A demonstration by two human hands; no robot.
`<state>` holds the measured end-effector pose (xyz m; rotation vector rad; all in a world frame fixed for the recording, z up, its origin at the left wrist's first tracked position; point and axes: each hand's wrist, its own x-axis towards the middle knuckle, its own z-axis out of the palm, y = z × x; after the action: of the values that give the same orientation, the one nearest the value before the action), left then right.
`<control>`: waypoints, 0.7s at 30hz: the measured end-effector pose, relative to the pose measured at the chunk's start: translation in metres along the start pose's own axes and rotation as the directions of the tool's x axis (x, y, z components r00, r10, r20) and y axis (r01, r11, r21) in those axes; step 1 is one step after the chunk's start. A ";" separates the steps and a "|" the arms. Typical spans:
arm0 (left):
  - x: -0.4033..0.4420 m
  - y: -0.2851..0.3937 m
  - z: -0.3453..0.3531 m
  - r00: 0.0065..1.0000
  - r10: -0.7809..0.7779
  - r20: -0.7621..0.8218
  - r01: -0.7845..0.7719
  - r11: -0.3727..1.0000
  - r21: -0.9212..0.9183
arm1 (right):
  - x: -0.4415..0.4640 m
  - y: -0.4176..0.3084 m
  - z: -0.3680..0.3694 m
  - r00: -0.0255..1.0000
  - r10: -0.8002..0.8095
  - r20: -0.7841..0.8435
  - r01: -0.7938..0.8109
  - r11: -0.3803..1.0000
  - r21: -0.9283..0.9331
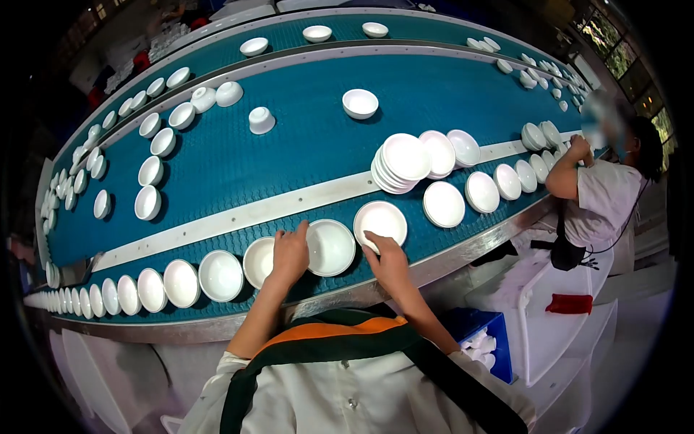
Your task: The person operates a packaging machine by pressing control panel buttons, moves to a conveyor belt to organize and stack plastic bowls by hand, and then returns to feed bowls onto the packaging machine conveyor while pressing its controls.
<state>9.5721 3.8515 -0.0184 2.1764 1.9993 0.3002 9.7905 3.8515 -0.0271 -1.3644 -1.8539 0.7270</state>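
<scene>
**Two hands at a row of white bowls (pixel 222 276)**

On the near belt (pixel 417 252), in front of the person's body, the right bowl (pixel 383 220) is white, glossy and shallow, with a smooth round rim. The right hand (pixel 389 262) meets its near edge, fingertips curled over the rim, thumb and forefinger close together; whether they pinch it I cannot tell. Just left of it, the middle bowl (pixel 332 249) looks slightly greyer inside. The left hand (pixel 291 254) is at that bowl's left edge, between it and another white bowl (pixel 258 262), its fingers bent and a little apart; their grip, too, cannot be made out. Both mouths face up and back toward the wearer; being round, neither has a longer axis.

Beyond, at the metal rail (pixel 282 202), stands a tilted bowl stack (pixel 405 158). On the wide belt (pixel 289 159) past it sit an upright bowl (pixel 360 104) and an overturned bowl (pixel 262 121). Off to the right, a co-worker (pixel 603 188) stands by the same line. More bowls (pixel 316 33) sit on the farthest belt (pixel 285 43).
</scene>
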 end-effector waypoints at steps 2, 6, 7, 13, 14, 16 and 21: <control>0.003 0.007 -0.002 1.000 0.001 -0.016 -0.001 1.000 0.012 | 0.007 0.021 -0.012 0.994 0.009 -0.109 -0.002 0.998 0.067; 0.025 0.033 0.002 0.956 0.086 -0.282 -0.116 0.989 -0.090 | 0.030 0.075 -0.045 0.938 0.124 -0.323 -0.114 0.992 0.051; 0.032 0.040 0.009 0.952 0.098 -0.290 -0.127 0.988 -0.085 | 0.036 0.087 -0.051 0.943 0.146 -0.299 -0.162 0.986 -0.029; 0.049 0.071 0.064 0.991 0.054 -0.119 -0.057 0.998 -0.024 | 0.031 0.112 -0.045 0.996 0.083 -0.023 -0.086 0.940 -0.331; 0.053 0.070 0.068 0.993 0.034 -0.114 -0.034 0.999 0.002 | 0.031 0.110 -0.043 0.998 0.060 -0.021 -0.064 0.942 -0.328; 0.056 0.070 0.069 0.996 0.013 -0.083 -0.012 1.000 0.016 | 0.030 0.109 -0.039 0.999 0.036 0.009 -0.032 0.953 -0.300; 0.074 0.074 0.066 0.992 -0.109 0.069 0.106 0.993 0.053 | 0.044 0.126 -0.022 0.989 0.039 0.142 -0.032 0.998 -0.052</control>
<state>9.6667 3.9193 -0.0604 2.0670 2.0962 0.1572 9.8703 3.9302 -0.1027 -1.4120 -1.9745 0.8211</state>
